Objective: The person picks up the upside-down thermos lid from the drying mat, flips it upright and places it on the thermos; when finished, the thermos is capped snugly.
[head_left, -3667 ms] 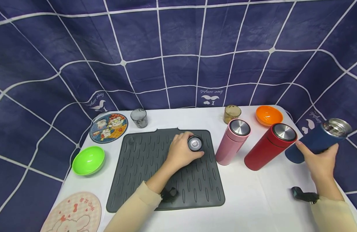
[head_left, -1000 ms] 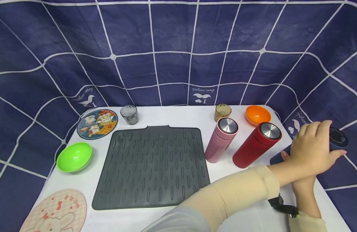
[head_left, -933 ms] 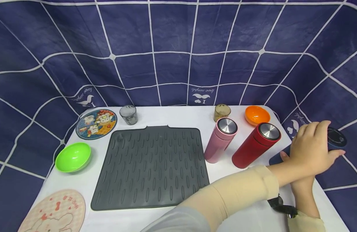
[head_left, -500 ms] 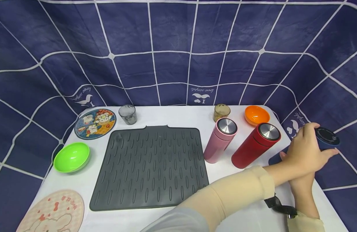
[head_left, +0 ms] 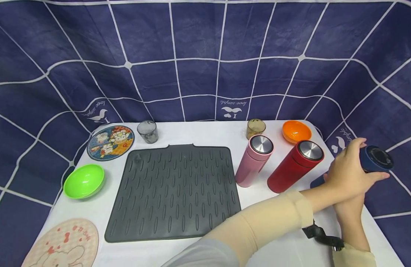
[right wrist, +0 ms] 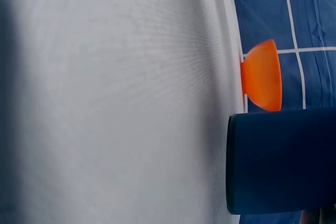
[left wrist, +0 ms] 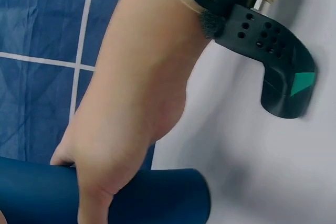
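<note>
At the right end of the table, a dark blue thermos (head_left: 317, 181) leans up towards the right. My left hand (head_left: 348, 168) grips its dark-topped lid (head_left: 377, 158) at the mouth, fingers behind and thumb in front. Below and partly hidden by it, my right hand (head_left: 353, 204) holds the thermos body. The left wrist view shows that same right hand (left wrist: 113, 135) wrapped round the blue body (left wrist: 163, 195), whose base is raised off the white cloth. Only the lower body (right wrist: 283, 163) appears in the right wrist view, with fingertips (right wrist: 315, 216) at the bottom edge.
A red thermos (head_left: 288, 172) and a pink thermos (head_left: 250, 165) stand left of the hands. Behind are an orange bowl (head_left: 296, 132) and an amber glass (head_left: 255, 128). Left lie a dark ridged mat (head_left: 175, 193), grey glass (head_left: 148, 132), green bowl (head_left: 84, 181) and two round mats.
The left hand has taken the lid from the ridged mat to the mouth of the blue thermos. Over the last second, hand and lid have shifted slightly left and turned.
</note>
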Motion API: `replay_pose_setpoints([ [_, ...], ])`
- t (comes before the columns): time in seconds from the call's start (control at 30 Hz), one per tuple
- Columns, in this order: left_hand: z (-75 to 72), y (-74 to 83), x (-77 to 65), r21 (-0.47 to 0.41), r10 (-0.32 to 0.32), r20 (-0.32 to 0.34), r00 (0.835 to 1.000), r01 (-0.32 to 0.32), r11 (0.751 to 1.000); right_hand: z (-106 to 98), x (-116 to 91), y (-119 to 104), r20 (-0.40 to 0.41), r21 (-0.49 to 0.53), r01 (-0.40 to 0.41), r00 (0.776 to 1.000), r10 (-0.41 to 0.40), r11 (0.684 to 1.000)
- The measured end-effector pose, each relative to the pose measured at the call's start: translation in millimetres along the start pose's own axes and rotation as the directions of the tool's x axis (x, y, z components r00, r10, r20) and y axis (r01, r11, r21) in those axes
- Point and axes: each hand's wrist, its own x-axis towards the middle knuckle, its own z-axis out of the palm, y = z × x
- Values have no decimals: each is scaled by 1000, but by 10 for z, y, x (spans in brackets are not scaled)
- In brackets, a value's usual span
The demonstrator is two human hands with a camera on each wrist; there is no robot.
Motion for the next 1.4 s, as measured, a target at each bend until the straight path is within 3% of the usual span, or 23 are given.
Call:
replay_pose_setpoints([
  [0.13, 21, -45, -48, -28, -10, 23, 1000, 11, 1000, 6, 0, 0, 11, 14, -5, 1000, 5, 1000],
  [0.4, 25, -146, -21, 28, 123, 141, 982, -128, 991, 0, 11, -35, 31, 32, -74, 997, 73, 997],
  [0.6, 41, -166, -12, -42, 87, 94, 992, -83, 996, -5, 16, -128, 37, 155, -60, 998, 55, 986],
  [0.73, 28, -173, -2, -11, 104, 113, 988, -103, 995, -25, -4, -244, 65, 217, -37, 998, 23, 976],
  [0.9, 15, -193, 16, 61, 178, 160, 971, -189, 980, -38, -23, -261, 85, 150, -25, 996, 13, 988],
  [1.0, 18, -221, 10, 38, 205, 164, 965, -214, 976, -41, -25, -263, 83, 97, -26, 996, 18, 995],
  [1.13, 29, -252, -4, -55, 202, 145, 969, -196, 979, -37, -10, -252, 85, 95, -54, 995, 46, 994],
  [1.27, 32, -254, -4, -71, 195, 151, 969, -186, 980, -25, 14, -198, 80, 106, -64, 995, 55, 992],
  [1.4, 28, -206, 4, -112, 127, 164, 978, -110, 988, -5, 15, -103, 46, 94, -81, 996, 77, 992],
])
